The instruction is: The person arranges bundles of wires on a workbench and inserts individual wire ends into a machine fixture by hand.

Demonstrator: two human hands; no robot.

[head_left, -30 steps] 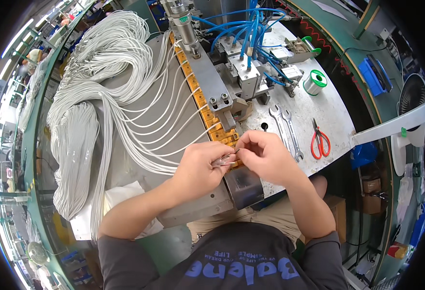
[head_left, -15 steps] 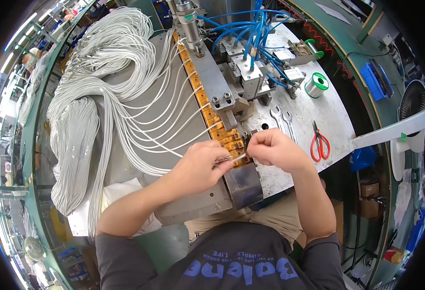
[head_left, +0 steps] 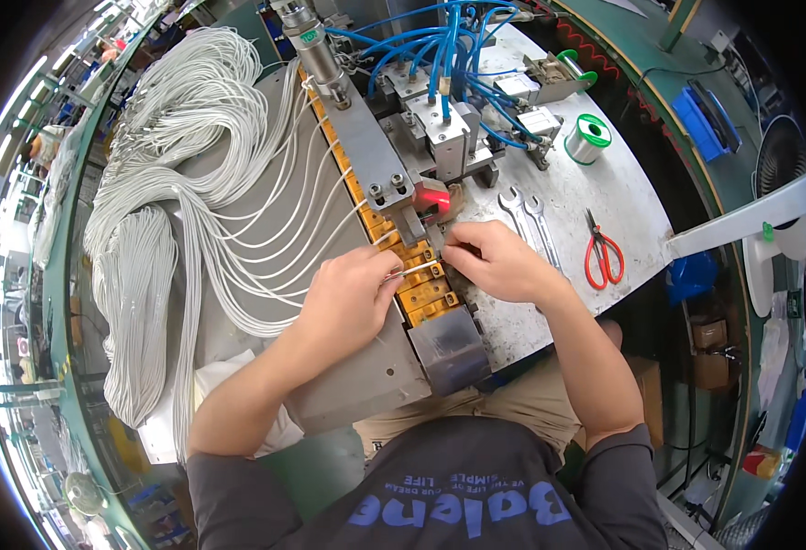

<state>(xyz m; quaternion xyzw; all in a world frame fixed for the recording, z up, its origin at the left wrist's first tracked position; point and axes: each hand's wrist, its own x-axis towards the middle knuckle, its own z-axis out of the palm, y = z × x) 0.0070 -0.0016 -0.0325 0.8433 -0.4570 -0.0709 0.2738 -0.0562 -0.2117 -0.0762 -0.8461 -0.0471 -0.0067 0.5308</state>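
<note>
A white cable (head_left: 419,269) stretches between my hands across the row of yellow fixture blocks (head_left: 424,300). My left hand (head_left: 353,291) pinches it on the left side of the row. On the right side, my right hand (head_left: 496,262) has thumb and fingertips closed at the cable's end; the very tip is hidden by the fingers. Just beyond my hands, the steel press bar (head_left: 364,151) of the machine lies over the row. Several other white cables (head_left: 238,240) run from the left into the blocks.
Big bundles of white cable (head_left: 183,115) cover the left of the bench. Blue air hoses (head_left: 444,55) crowd the machine. To the right lie two wrenches (head_left: 539,225), red-handled cutters (head_left: 605,252) and a green-rimmed solder spool (head_left: 588,139). A steel block (head_left: 452,353) ends the row near me.
Both hands have moved up along the yellow row with the cable, which now lies straighter across the blocks. A red part now shows beside the press bar. The whole view has shifted slightly.
</note>
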